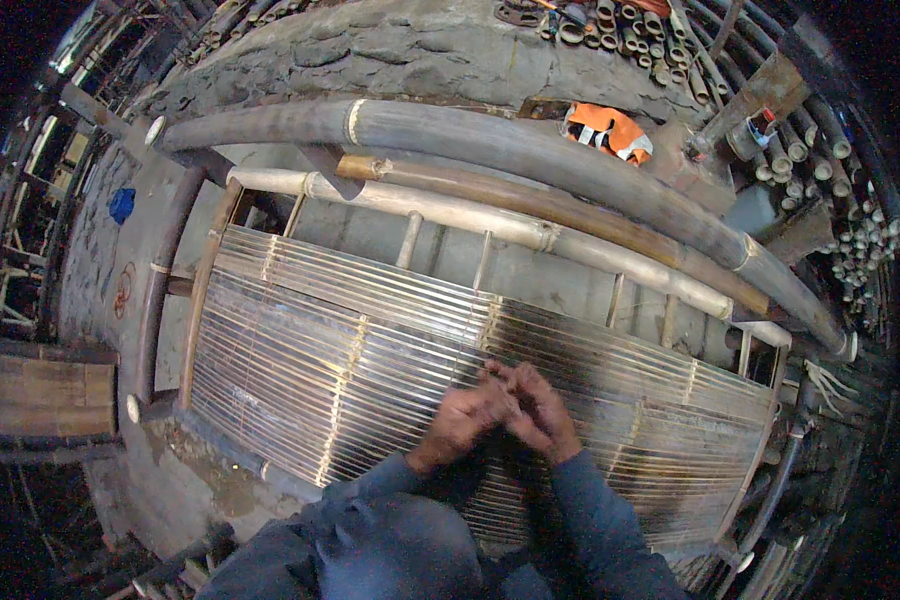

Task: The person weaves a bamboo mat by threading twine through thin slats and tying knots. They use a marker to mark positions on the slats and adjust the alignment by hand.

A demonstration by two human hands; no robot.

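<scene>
A slatted bamboo panel (270, 355) of many thin, pale parallel strips lies below me, crossed by bands of lashing at intervals. Over its middle my left hand (466, 415) and my right hand (542, 412) meet, fingertips drawn together. Both look closed in a pinch. Whatever sits between the fingers is too small and blurred to make out. My hands and sleeves cover some of the slats, and a dark shadow falls to their right. Beyond the panel's far edge runs a pale bamboo rail (460, 220), joined to the panel by short upright pegs.
A thick grey bamboo pole (540, 155) curves across behind the rail, with a brown pole (530, 205) between them. Farther back lie an orange and white bag (610, 135) and stacked bamboo poles (620, 30). A blue scrap (121, 205) rests on the floor at left.
</scene>
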